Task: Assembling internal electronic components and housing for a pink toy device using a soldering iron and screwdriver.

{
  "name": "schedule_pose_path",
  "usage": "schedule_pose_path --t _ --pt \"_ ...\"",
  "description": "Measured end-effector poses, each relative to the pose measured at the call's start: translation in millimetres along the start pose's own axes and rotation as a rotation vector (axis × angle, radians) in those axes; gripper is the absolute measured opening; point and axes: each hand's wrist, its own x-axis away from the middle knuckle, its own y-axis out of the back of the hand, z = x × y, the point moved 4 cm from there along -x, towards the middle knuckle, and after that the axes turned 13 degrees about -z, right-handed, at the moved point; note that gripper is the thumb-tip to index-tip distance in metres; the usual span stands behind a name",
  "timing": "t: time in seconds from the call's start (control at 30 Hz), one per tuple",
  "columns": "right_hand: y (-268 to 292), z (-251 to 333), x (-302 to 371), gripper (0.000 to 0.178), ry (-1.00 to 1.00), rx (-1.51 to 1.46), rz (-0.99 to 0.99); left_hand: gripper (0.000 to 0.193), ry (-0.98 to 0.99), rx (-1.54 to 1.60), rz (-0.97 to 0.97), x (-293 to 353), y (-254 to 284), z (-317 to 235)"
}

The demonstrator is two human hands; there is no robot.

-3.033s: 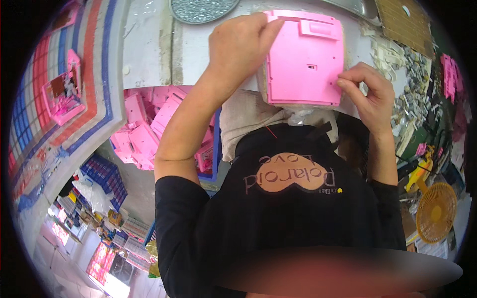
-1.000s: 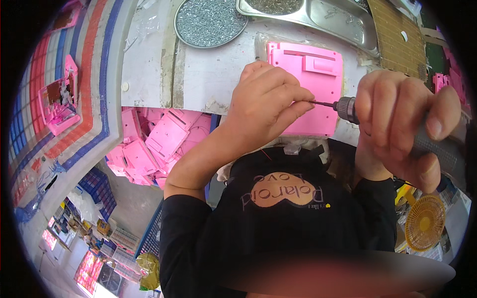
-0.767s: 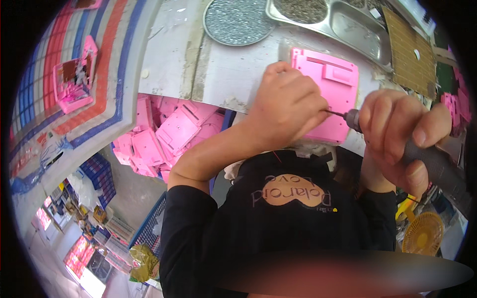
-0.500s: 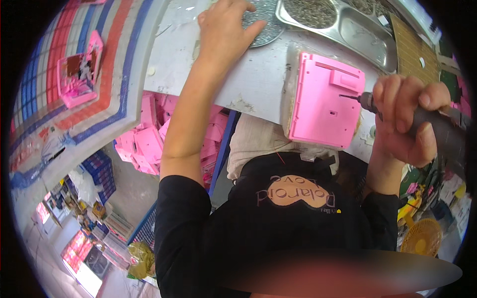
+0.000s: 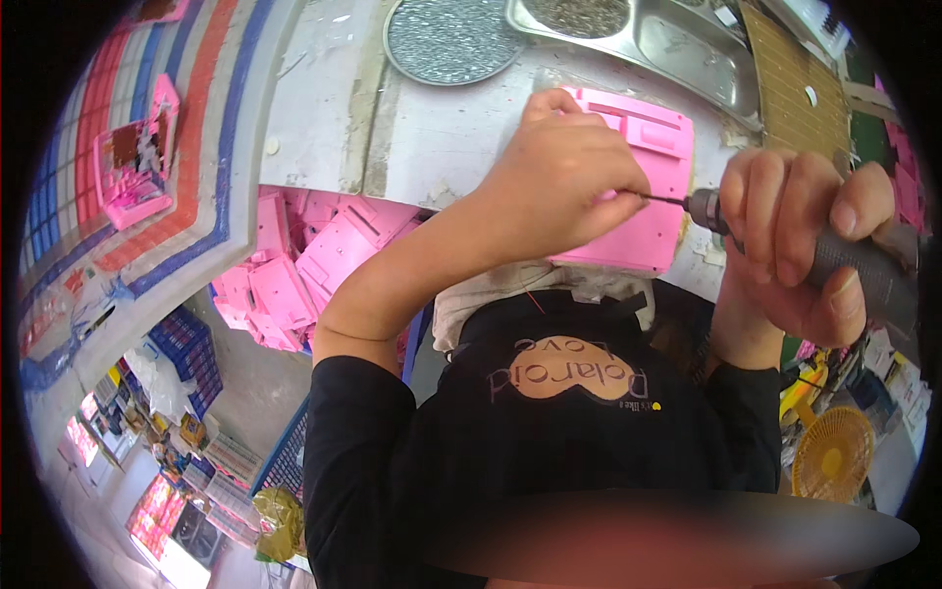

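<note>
My right hand (image 5: 800, 236) is wrapped round a dark grey electric screwdriver (image 5: 868, 280), held level with its thin bit pointing left. At the bit's tip, the thumb and fingers of my left hand (image 5: 574, 172) pinch together. Whatever sits between them is too small to make out. Both hands are above a flat pink plastic panel (image 5: 628, 243) with a raised block and small holes, lying near the table's front edge. My left hand hides part of it. Beyond is a round metal dish (image 5: 434, 80) full of small silvery pieces, probably screws.
A compartmented steel tray (image 5: 697, 59) with small dark pieces stands behind the panel, beside brown cardboard (image 5: 800, 74). Many pink plastic parts (image 5: 285, 290) are heaped below the table at left. A striped sheet (image 5: 211, 128) covers the left surface, with a pink item (image 5: 132, 187) on it.
My left hand has come from the round dish toward me and right, to the screwdriver's tip. It now pinches there. The right hand still holds the screwdriver; the view has shifted slightly.
</note>
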Motion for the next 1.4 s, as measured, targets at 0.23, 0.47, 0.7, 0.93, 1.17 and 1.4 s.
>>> schedule_pose_path --t 0.23,0.47,0.7,0.93,1.17,1.4 --pt "-1 -13 4 0.034 0.0 0.03 -0.012 0.019 -0.14 -0.399 0.044 -3 12 -1" --pt "22 -13 4 0.035 0.023 0.054 -0.041 0.016 0.343 -0.707 -0.133 -16 74 113" --pt "25 2 33 0.034 0.015 0.143 -0.109 0.017 0.179 -0.775 -0.251 -21 78 131" --pt "24 8 88 0.035 -0.011 0.083 -0.205 0.014 0.358 -0.452 -0.469 -12 77 109" --pt "19 4 113 0.029 -0.058 0.099 -0.238 0.011 -0.136 -0.073 0.06 28 -26 -6" --pt "1 -5 105 0.018 0.15 0.32 -0.015 0.009 -0.107 -0.072 0.075 36 -32 -1"
